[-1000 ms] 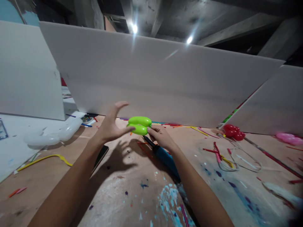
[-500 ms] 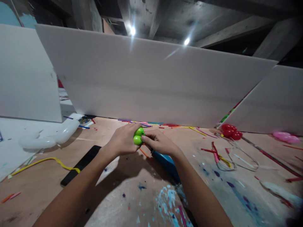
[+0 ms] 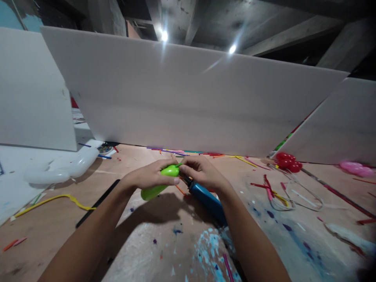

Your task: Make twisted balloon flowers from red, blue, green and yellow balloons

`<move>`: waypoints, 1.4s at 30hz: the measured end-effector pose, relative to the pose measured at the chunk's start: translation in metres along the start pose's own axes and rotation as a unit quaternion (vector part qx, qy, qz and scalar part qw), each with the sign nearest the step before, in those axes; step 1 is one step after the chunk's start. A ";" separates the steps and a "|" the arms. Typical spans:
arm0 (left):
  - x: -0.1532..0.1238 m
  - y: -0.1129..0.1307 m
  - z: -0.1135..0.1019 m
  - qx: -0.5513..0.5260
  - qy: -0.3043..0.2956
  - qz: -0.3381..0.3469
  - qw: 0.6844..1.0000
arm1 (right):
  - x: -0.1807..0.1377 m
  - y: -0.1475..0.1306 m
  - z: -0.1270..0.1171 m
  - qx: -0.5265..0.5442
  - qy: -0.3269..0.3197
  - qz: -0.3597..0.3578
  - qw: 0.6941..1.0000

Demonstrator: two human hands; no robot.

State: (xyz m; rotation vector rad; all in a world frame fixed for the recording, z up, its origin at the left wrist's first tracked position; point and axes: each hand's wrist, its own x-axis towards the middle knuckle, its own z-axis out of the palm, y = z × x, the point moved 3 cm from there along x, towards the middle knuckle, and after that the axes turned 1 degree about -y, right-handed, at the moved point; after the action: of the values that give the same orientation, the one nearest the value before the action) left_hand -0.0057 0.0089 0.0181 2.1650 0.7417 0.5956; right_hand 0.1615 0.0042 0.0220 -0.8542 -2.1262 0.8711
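Observation:
A small inflated lime-green balloon (image 3: 154, 192) is wrapped by my left hand (image 3: 151, 174), its rounded end poking out below the fingers. My right hand (image 3: 202, 170) is closed in a pinch at the balloon's narrow neck, beside the left thumb. Under the right hand lies a blue hand pump (image 3: 207, 201) with a dark nozzle pointing toward the balloon. The right fingertips partly cover the neck, so I cannot see whether it is knotted.
White panels (image 3: 188, 98) stand along the back. A white balloon (image 3: 58, 172), a yellow uninflated balloon (image 3: 70, 199) and a black phone-like slab (image 3: 101, 201) lie left. Red balloons (image 3: 288, 162), pink balloons (image 3: 357, 169) and looped white cord (image 3: 307, 199) lie right.
The green balloon has turned in my hands; instead of two round bulges, a longer body now shows below my left hand. My left hand's thumb now lies across it.

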 end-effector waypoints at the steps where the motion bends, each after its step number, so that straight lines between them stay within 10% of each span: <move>1: 0.000 0.000 0.000 -0.004 0.002 0.007 1.000 | 0.001 0.002 -0.001 0.003 0.007 0.004 1.000; 23: -0.003 0.003 0.000 -0.041 -0.019 -0.006 0.999 | 0.003 -0.002 -0.003 -0.029 0.136 -0.097 0.986; 34: -0.001 -0.009 0.010 0.111 0.009 -0.035 0.993 | 0.008 0.019 0.011 0.022 0.042 0.000 0.999; 42: 0.007 0.001 -0.001 0.064 0.237 0.015 0.969 | 0.006 0.014 0.002 -0.036 0.179 -0.018 0.983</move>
State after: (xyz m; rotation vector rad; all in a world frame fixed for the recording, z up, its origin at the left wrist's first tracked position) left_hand -0.0010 0.0136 0.0204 2.1741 1.0213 1.1324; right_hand 0.1606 0.0164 0.0123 -0.9300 -1.8584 0.5736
